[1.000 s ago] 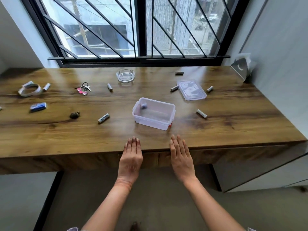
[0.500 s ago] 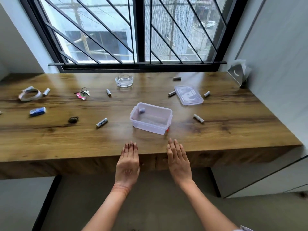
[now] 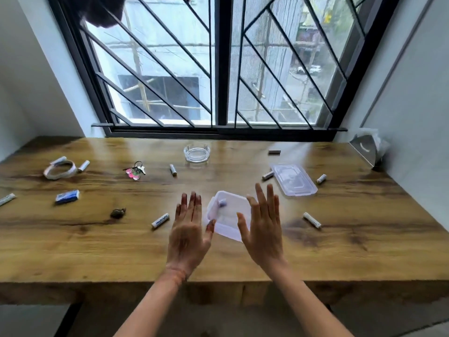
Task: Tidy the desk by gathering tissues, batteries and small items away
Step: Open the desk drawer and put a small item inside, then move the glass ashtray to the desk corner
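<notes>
A person is facing a long wooden desk (image 3: 364, 239) under a barred window. Both hands are hovering over it with fingers straight and spread, grasping nothing. The left hand (image 3: 188, 229) is sitting just left of a clear rectangular plastic storage box (image 3: 228, 215). The right hand (image 3: 263, 227) is just right of it and is hiding the box's right side. Whether either thumb is touching the box cannot be told.

The box is standing open near the middle of the desk, with one small lilac object (image 3: 222, 203) inside. Its clear flat lid (image 3: 294, 180) is lying apart, further back on the right. White cylindrical batteries are lying scattered: a printed battery (image 3: 160, 220) near the left hand, a plain battery (image 3: 312, 220) right of the right hand, others further back. A bunch of keys with pink tags (image 3: 135, 170) and a small blue packet (image 3: 67, 197) are waiting on the left.

Gathering appears to be only beginning. The next move is likely calling for one hand to lower, pinch the nearest battery and carry it over the box's rim.
</notes>
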